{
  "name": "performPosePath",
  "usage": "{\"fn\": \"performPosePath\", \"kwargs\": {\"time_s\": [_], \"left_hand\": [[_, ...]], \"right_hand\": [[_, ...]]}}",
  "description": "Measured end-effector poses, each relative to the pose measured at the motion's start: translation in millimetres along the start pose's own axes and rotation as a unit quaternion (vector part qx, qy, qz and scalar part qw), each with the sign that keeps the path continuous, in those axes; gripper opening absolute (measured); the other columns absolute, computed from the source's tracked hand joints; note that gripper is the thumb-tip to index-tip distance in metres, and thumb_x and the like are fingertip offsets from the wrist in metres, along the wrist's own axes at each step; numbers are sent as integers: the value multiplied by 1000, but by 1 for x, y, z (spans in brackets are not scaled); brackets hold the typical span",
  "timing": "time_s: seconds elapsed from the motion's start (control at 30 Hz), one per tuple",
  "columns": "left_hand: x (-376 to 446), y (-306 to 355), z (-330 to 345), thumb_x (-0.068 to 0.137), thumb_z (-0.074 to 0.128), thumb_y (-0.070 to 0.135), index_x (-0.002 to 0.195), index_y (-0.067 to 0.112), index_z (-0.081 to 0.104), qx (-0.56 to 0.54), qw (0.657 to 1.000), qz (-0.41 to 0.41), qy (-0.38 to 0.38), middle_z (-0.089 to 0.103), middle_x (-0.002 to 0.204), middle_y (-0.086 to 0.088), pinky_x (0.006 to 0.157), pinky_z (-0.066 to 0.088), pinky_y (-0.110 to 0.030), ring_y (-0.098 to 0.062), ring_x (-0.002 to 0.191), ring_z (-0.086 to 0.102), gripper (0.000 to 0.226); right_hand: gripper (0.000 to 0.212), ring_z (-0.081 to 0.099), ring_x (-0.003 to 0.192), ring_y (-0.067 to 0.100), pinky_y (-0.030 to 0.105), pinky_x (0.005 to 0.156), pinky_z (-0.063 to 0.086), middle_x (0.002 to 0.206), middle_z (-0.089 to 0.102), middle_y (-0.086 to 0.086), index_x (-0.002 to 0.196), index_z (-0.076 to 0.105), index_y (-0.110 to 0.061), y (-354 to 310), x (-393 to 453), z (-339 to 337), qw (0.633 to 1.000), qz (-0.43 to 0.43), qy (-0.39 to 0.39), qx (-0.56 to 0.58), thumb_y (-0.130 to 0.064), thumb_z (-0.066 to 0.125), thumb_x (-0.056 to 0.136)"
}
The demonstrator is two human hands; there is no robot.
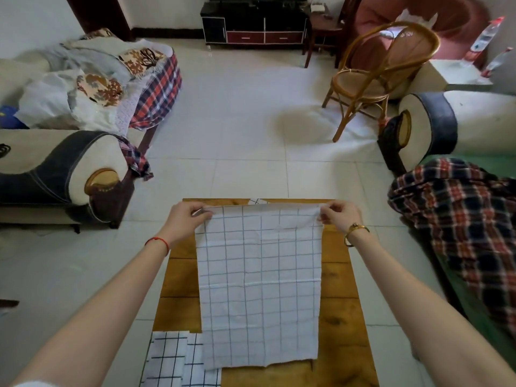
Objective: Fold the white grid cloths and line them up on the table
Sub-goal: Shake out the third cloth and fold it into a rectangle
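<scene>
The white grid cloth (259,286) hangs over the middle of the wooden bench (343,331), its long axis running from the person's body toward the far edge. Its far short edge is pinched at both corners, by the left hand (187,216) and the right hand (338,215), equally near. The near edge lies close to the body, so I judge the coming fold runs along this axis. Two folded cloths (178,358) lie at the near left corner, touching it.
</scene>
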State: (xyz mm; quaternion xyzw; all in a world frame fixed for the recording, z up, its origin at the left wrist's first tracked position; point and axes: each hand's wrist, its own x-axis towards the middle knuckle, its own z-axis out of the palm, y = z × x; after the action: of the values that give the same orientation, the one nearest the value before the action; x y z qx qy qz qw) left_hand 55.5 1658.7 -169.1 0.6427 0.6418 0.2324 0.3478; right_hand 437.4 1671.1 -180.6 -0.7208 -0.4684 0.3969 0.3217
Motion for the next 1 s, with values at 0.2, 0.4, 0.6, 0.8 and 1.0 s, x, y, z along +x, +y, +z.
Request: {"fn": "performPosePath", "kwargs": {"time_s": [0.2, 0.4, 0.6, 0.8, 1.0], "left_hand": [[23, -35, 14, 89, 65, 12, 95, 24, 76, -15, 999, -30, -8, 71, 98, 11, 90, 44, -18, -5, 98, 61, 17], [29, -59, 20, 88, 66, 14, 94, 35, 73, -12, 999, -44, -26, 71, 98, 16, 93, 44, -21, -4, 101, 61, 23], [7, -78, 31, 91, 64, 17, 102, 24, 76, -10, 996, -76, -50, 72, 101, 10, 95, 48, -30, -9, 101, 61, 18], [-24, -91, 49, 91, 64, 13, 92, 38, 72, -27, 994, -82, -67, 71, 96, 16, 94, 47, -25, -4, 99, 62, 26], [-59, -114, 84, 92, 61, 11, 99, 23, 76, -12, 989, -120, -83, 72, 108, 4, 98, 46, -27, -12, 105, 62, 21]], "right_hand": [[13, 67, 65, 2, 24, 76, 55, 68, 70, -6, 80, 70, -11, 22, 16, 37, 999, 23, 26, -34, -22, 65, 86], [10, 71, 74, 10, 23, 79, 55, 73, 72, -3, 82, 70, -11, 40, 22, 57, 999, 24, 25, -42, -19, 64, 86], [9, 71, 75, 12, 33, 81, 58, 77, 73, -2, 81, 71, -18, 65, 12, 66, 998, 53, 4, -27, -15, 63, 84], [24, 71, 77, 24, 39, 80, 59, 81, 72, 11, 78, 72, -6, 82, -11, 73, 993, 111, -6, 44, 0, 50, 85], [23, 70, 73, 21, 37, 81, 58, 80, 72, 10, 74, 71, -9, 112, -40, 83, 986, 164, -24, 16, -6, 52, 87]]}}
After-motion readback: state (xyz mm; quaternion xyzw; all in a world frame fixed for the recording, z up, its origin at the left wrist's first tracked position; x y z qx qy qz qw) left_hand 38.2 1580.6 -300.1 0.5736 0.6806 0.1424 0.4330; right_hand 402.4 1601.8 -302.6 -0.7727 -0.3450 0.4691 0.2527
